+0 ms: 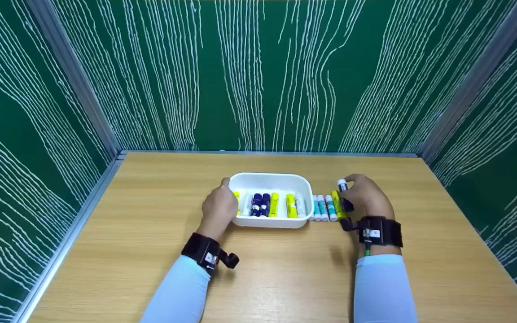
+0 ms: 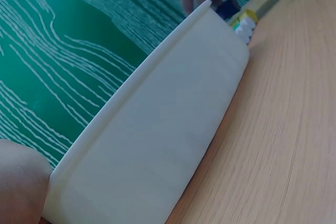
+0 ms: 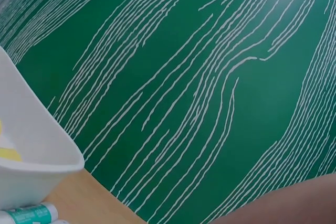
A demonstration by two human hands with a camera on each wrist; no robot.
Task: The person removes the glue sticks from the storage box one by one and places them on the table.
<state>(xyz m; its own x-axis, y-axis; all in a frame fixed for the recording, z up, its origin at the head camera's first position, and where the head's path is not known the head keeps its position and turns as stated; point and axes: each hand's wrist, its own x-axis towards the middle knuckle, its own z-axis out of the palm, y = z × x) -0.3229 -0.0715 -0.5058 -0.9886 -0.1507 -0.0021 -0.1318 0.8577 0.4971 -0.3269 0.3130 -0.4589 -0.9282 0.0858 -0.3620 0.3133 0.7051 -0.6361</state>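
Observation:
A white plastic tub (image 1: 271,181) sits mid-table holding several glue sticks (image 1: 274,204) in yellow, dark blue and white. My left hand (image 1: 219,207) grips the tub's left end; the tub's wall (image 2: 173,129) fills the left wrist view. Right of the tub, teal-and-white sticks (image 1: 324,207) and a yellow one (image 1: 337,204) lie in a row on the wood. My right hand (image 1: 362,194) pinches a dark blue glue stick (image 1: 343,190) with a white cap at the row's right end. In the right wrist view I see the tub's rim (image 3: 37,156) and one teal stick (image 3: 29,215).
The wooden table (image 1: 285,273) is boxed in by green walls with white wavy lines (image 1: 258,76) at the back and both sides. Bare wood lies in front of the tub and to its far left and right.

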